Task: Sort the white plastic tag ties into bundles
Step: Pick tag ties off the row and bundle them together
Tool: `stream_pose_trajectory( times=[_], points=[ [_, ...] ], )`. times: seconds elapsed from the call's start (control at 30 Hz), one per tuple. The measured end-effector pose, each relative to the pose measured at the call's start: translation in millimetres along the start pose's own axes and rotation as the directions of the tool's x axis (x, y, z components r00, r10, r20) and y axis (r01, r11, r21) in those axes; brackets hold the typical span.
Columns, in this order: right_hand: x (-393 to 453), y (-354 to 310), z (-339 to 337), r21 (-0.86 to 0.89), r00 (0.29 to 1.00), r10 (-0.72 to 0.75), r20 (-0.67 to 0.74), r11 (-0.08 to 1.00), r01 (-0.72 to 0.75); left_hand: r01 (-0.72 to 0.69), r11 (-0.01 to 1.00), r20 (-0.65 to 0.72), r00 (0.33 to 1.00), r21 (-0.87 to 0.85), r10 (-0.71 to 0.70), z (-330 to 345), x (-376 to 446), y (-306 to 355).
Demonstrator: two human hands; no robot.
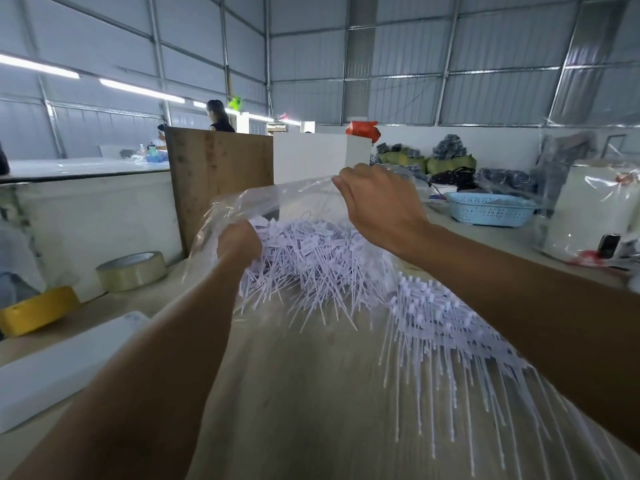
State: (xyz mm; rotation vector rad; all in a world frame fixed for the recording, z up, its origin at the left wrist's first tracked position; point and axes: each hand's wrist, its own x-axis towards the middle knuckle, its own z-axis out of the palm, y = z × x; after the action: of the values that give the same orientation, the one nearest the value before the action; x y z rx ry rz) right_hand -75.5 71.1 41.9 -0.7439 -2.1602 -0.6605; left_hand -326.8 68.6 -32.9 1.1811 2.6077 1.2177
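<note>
The white tag ties (pixel 311 258) lie heaped in a clear plastic bag (pixel 249 202) on the bench (pixel 294 393) — loose tails spill toward you. Your right hand (pixel 381 206) pinches the bag's upper edge; your left hand (pixel 239 242) is inside, its grip closed on ties. Tape rolls (pixel 133 271) sit left, a blue basket (pixel 491 209) right — bare bench lies nearest you.
</note>
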Motion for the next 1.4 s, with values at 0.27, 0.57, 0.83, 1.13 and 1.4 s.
stream_pose_trajectory(
  times=[0.27, 0.57, 0.83, 1.13, 1.4],
  points=[
    [-14, -17, 11, 0.051, 0.99, -0.106, -0.094, 0.992, 0.111, 0.019, 0.99, -0.099, 0.995, 0.137, -0.005, 42, 14, -5],
    [-26, -20, 15, 0.083, 0.994, -0.074, -0.084, 0.993, 0.081, -0.04, 0.92, 0.122, 0.992, 0.389, -0.009, 45, 41, -23],
    [-37, -29, 5, 0.101, 0.978, 0.063, 0.2, 0.991, -0.085, -0.463, 0.782, 0.024, 0.866, 0.417, 0.5, 37, -29, 4],
    [-109, 11, -57, 0.128, 0.93, 0.148, 0.337, 0.971, -0.201, -0.938, 0.256, 0.073, 0.279, 0.235, 0.957, -15, -192, 35],
    [-232, 80, -114, 0.013, 0.81, 0.323, 0.489, 0.926, -0.377, -0.98, 0.086, 0.157, 0.115, 0.181, 0.981, 4, -286, 107]
  ],
)
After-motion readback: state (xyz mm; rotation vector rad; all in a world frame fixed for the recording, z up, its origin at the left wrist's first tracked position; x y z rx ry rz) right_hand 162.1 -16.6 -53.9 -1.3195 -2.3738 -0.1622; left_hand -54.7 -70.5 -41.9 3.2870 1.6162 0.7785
